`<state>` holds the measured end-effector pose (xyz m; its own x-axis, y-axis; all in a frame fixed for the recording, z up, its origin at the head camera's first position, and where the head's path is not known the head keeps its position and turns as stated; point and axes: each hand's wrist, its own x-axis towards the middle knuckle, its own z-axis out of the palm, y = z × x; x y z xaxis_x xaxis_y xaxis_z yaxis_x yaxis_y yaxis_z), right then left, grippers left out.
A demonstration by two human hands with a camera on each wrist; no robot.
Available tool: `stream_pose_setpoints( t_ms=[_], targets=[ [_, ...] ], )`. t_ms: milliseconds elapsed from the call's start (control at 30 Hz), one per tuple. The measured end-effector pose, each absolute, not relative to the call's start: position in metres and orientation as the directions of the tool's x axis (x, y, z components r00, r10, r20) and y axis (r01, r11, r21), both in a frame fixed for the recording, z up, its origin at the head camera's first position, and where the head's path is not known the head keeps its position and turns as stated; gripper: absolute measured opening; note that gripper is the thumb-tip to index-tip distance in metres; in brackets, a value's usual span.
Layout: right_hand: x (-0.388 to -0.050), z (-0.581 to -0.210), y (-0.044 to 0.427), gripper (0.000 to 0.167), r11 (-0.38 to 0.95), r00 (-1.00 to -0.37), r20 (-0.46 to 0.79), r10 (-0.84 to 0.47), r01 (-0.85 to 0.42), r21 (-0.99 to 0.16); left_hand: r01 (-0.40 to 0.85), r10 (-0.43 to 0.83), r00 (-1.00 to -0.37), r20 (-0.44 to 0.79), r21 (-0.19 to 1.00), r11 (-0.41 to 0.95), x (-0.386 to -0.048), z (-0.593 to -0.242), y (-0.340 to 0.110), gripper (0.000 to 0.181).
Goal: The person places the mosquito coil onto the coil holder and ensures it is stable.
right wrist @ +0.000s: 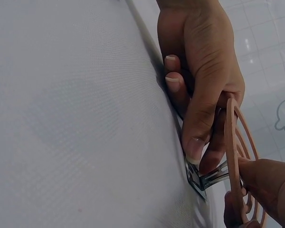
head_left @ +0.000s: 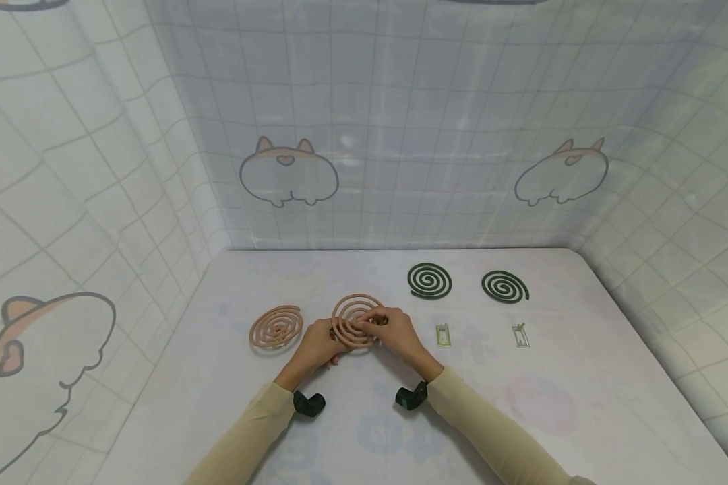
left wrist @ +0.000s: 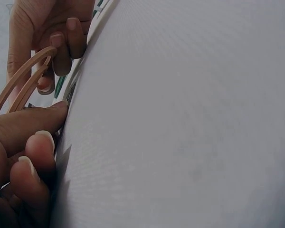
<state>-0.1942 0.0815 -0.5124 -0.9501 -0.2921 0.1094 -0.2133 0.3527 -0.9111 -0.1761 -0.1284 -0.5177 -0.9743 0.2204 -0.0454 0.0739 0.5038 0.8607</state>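
A brown mosquito coil (head_left: 356, 296) is held above the table in front of me. My right hand (head_left: 394, 330) pinches it near the middle of its spiral. Beneath the coil, my left hand (head_left: 320, 345) holds a small metal coil stand (right wrist: 199, 179) between thumb and fingers, low against the table; the right wrist view shows this best. The stand's upright prong reaches toward the coil, but where they meet is hidden by fingers. Left of my hands, a second brown coil (head_left: 276, 327) sits slightly tilted, with a bit of metal showing under its front edge.
Two dark green mosquito coils (head_left: 429, 281) lie at the back right of the white table (head_left: 352, 431). Two thin metal stands, one yellowish (head_left: 443, 335) and one silvery (head_left: 520, 335), lie in front of them. Patterned white curtains (head_left: 425, 168) enclose the back and sides.
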Motion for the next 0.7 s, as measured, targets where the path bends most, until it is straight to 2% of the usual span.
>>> stream_pose_setpoints(
  t_ms=[700],
  targets=[
    [-0.1955,-0.5051,0.0837,0.011,0.390,-0.951,0.058,-0.305,-0.180,-0.903,0.082,0.214,-0.976,-0.033,0.859,0.506,-0.1750,-0.5172,-0.1283,0.032]
  ],
)
